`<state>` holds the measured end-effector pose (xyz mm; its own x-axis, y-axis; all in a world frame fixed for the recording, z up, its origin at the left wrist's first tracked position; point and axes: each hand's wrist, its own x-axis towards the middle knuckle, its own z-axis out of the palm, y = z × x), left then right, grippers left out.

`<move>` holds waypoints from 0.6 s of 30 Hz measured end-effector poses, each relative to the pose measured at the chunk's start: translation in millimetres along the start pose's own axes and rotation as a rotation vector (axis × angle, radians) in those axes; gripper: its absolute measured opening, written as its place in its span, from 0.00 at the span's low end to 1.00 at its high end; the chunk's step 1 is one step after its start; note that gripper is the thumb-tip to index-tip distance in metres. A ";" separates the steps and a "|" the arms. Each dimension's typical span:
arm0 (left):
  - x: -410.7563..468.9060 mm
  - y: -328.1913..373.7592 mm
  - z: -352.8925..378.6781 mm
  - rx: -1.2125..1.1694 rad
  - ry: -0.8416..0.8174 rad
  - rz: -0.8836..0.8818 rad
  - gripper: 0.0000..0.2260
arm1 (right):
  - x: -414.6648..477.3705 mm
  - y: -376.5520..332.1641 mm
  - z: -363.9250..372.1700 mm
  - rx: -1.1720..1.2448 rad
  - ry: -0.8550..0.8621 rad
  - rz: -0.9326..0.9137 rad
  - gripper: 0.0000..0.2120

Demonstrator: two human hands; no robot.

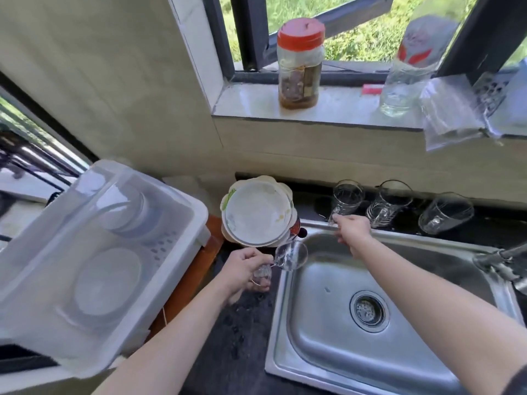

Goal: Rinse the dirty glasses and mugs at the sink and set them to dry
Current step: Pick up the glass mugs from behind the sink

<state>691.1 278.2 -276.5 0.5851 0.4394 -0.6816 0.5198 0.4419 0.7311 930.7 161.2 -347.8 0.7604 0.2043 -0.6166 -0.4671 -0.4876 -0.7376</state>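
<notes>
Both grips clamp: left hand [241, 268] tilts glass [288, 255] mouth sinkward; right hand [352, 230] holds upright mug [347, 198].

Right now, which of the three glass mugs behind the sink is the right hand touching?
The leftmost glass mug: the right hand is at its base. The middle mug and the rightmost mug stand untouched.

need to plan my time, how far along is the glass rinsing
Early, it seems. Nothing glass shows in the drying rack, only plates. In hand: the left hand holds a tilted glass mug beside the sink; the right hand grips another mug. Two mugs wait behind the sink.
</notes>
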 end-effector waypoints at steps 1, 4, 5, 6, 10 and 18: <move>1.2 -1.5 0.8 -0.002 0.019 -0.011 0.09 | 5.9 -2.2 4.4 0.004 0.008 -0.004 0.11; 2.8 -7.2 4.5 -0.018 0.063 -0.043 0.08 | 19.5 -6.4 21.3 0.011 0.043 0.014 0.16; 3.2 -9.3 5.7 -0.022 0.069 -0.052 0.08 | 24.1 -6.2 27.1 0.016 0.064 0.021 0.17; 3.0 -11.0 6.9 -0.023 0.072 -0.059 0.08 | 27.4 -5.8 31.9 0.014 0.089 0.023 0.17; 1.9 -14.3 8.5 0.003 0.072 -0.076 0.06 | 24.8 -5.7 31.7 -0.148 0.146 -0.026 0.12; -3.1 -0.6 8.8 0.132 0.063 -0.049 0.06 | -17.0 7.5 -5.0 -0.465 0.145 -0.299 0.20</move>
<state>694.5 269.6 -274.6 0.5189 0.4703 -0.7139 0.6263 0.3592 0.6919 916.6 149.8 -341.5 0.8986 0.2879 -0.3311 0.0008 -0.7557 -0.6549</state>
